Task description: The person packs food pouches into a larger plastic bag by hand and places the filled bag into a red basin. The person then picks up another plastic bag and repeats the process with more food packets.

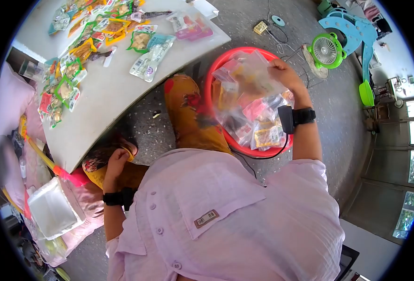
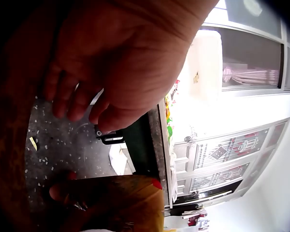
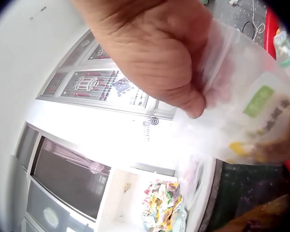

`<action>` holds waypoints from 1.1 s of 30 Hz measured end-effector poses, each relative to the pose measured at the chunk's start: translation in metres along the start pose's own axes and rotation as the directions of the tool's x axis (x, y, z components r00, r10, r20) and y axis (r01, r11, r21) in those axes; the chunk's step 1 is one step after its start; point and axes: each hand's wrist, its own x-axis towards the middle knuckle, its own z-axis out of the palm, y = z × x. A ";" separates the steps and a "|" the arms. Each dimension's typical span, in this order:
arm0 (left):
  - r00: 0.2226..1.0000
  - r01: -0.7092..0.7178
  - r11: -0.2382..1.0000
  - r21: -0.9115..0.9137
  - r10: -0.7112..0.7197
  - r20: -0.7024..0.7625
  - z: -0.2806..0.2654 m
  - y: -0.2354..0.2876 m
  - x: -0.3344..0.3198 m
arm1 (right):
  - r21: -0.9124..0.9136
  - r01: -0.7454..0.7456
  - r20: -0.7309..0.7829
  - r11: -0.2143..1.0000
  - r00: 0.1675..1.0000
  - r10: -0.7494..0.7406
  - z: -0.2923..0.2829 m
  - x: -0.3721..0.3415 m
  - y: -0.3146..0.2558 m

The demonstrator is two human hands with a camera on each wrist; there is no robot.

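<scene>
My right hand pinches the top edge of a clear zip bag, thumb in front, over a red basin. In the right wrist view, the bag hangs from the thumb and fingers; a green label and yellow-and-brown contents show through it. Beneath it, the basin holds several more clear bags with snack packets inside. My left hand hangs beside my knee, near the table's edge. Its fingers are loosely curled and hold nothing in the left wrist view.
On the white table lie many small snack packets and a pink clear bag. A white foam box stands at the left. Beyond the basin are a green fan, a blue chair and cables on the floor.
</scene>
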 end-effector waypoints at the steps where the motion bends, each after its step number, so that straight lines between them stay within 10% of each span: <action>1: 1.000 0.001 1.000 -0.002 -0.001 -0.006 0.001 0.005 -0.002 | -0.191 -0.011 -0.091 0.982 0.996 -0.006 -0.009 0.003 0.021; 6: 0.999 0.045 0.999 0.008 -0.045 -0.010 0.000 0.011 0.000 | -0.692 -0.350 -0.491 0.632 0.869 -0.056 -0.057 0.003 0.105; 9: 0.998 0.050 0.999 0.009 -0.050 -0.033 -0.001 0.007 -0.001 | -0.692 -0.503 -0.580 0.519 0.814 0.016 -0.066 -0.018 0.142; 13: 0.998 0.053 0.998 -0.017 -0.053 -0.043 0.003 0.009 -0.004 | -0.518 -0.781 -0.610 0.349 0.623 0.489 -0.035 -0.060 0.143; 17: 0.995 0.087 0.993 -0.078 -0.091 -0.045 0.003 0.018 -0.007 | -0.374 -0.769 -0.621 0.518 0.623 0.475 -0.013 -0.064 0.202; 23: 0.970 -0.008 0.985 -0.173 -0.035 -0.241 -0.014 0.043 -0.019 | -0.421 -0.393 -0.610 0.817 0.790 0.065 0.046 -0.004 0.129; 26: 0.899 -0.146 0.979 -0.140 0.072 -0.433 -0.038 0.040 -0.032 | -0.254 0.037 -0.544 0.966 0.821 -0.175 0.088 0.026 0.058; 33: 0.549 0.084 0.928 0.362 0.260 -0.794 -0.094 0.033 -0.094 | -0.174 0.575 -0.262 0.800 0.756 -0.600 0.212 0.038 -0.087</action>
